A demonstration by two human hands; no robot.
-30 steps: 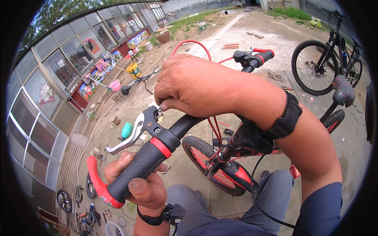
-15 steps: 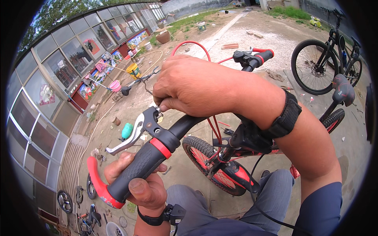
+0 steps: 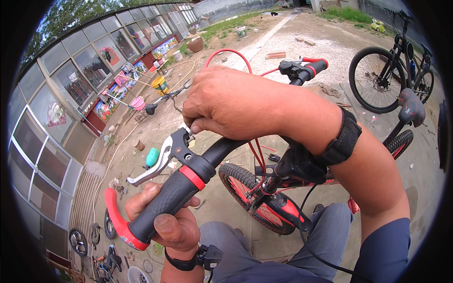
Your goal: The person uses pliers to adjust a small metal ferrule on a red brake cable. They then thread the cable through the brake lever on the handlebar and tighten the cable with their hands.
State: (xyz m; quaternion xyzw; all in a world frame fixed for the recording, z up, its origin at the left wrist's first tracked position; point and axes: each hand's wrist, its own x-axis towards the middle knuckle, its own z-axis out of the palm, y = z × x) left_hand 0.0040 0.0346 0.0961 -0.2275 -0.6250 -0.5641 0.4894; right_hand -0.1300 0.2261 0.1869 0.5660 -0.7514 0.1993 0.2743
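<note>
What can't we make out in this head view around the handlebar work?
- Head view: right hand covers whatever its fingertips work at beside the brake lever; any tool is hidden.
- Left hand grips the black grip; its palm is hidden behind it.
- Black bicycle is cut off by the fisheye rim.
- Small items by the windows: too small.

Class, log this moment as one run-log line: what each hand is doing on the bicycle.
left hand: grips black handlebar grip | right hand: on handlebar by silver brake lever | bicycle: red frame
</note>
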